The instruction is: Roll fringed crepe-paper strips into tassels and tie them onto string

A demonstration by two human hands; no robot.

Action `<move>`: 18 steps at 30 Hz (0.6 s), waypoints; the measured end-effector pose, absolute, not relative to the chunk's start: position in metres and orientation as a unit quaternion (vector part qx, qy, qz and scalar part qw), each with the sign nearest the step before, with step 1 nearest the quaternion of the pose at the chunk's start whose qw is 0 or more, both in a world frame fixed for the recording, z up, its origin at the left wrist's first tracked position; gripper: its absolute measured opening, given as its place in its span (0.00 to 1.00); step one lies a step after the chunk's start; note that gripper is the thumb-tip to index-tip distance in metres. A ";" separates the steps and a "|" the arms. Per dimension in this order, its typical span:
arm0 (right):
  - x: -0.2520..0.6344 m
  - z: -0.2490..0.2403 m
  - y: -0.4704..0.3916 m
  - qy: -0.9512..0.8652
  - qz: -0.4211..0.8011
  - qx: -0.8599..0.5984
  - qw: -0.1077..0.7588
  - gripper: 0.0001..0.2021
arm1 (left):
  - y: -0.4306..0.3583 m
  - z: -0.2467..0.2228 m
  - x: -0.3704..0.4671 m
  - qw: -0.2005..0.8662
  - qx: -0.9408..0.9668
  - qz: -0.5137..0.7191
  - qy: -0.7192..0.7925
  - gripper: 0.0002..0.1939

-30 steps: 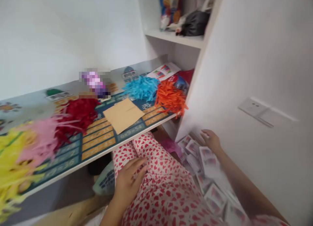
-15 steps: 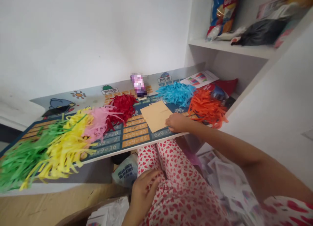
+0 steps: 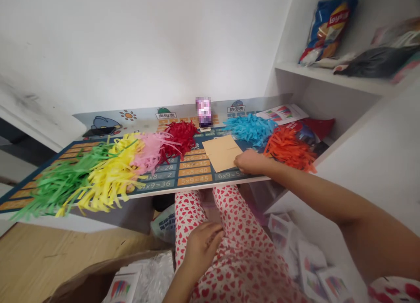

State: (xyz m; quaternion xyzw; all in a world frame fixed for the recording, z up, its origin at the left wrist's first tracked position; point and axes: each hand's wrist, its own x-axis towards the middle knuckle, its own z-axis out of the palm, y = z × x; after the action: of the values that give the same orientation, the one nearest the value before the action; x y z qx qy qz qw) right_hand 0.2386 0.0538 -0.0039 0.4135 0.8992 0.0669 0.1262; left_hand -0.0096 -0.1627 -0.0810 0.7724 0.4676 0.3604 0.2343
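My right hand [image 3: 254, 162], fingers curled, touches the right edge of the card [image 3: 221, 152], flat on the printed desk [image 3: 193, 171]. My left hand [image 3: 203, 244] lies over the lap, thumb slightly apart from the fingers. Left of the card I see green strips [image 3: 65, 174], yellow strips [image 3: 113, 176], pink strips [image 3: 151, 152] and red strips [image 3: 180, 137]; right of it, blue strips [image 3: 252, 127] and orange strips [image 3: 290, 148]. Behind it stands a pixelated object [image 3: 204, 113]. Upper right: shelf [image 3: 328, 79] bearing a chip bag [image 3: 328, 29] and a black bag [image 3: 374, 62]. Lower right: packets [image 3: 310, 255]. Lower left: box [image 3: 75, 276], similarly filled.

- Single view: worn on head, facing forward and down.
- Close range: counter [image 3: 195, 170] mid-frame, lap [image 3: 239, 259] below, white wall [image 3: 147, 45] beyond.
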 end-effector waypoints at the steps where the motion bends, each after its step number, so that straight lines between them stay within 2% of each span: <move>1: 0.238 -0.006 0.053 0.898 0.067 0.418 0.119 0.09 | -0.164 -0.081 -0.008 0.233 0.772 0.362 0.467 0.10; 5: 0.240 -0.012 0.048 0.883 0.072 0.459 0.063 0.10 | -0.169 -0.084 -0.005 0.222 0.779 0.365 0.460 0.10; 8: 0.245 -0.008 0.045 0.852 0.085 0.516 -0.023 0.10 | -0.169 -0.087 -0.006 0.224 0.785 0.357 0.455 0.10; 13: 0.279 0.026 0.063 0.748 0.138 0.616 -0.207 0.19 | -0.163 -0.096 -0.009 0.231 0.790 0.345 0.451 0.10; 14: 0.291 0.036 0.072 0.716 0.154 0.633 -0.252 0.19 | -0.162 -0.098 -0.009 0.237 0.791 0.342 0.449 0.10; 16: 0.318 0.056 0.092 0.612 0.179 0.653 -0.408 0.15 | -0.160 -0.101 -0.009 0.249 0.790 0.336 0.448 0.10; 18: 0.348 0.073 0.113 0.558 0.192 0.669 -0.452 0.15 | -0.158 -0.104 -0.008 0.257 0.787 0.334 0.450 0.10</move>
State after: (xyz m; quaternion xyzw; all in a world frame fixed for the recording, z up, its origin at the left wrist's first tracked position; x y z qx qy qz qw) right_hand 0.3476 0.1127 0.0731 0.6689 0.5581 0.1924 -0.4516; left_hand -0.0078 -0.1582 -0.1041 0.7873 0.4498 0.3341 0.2574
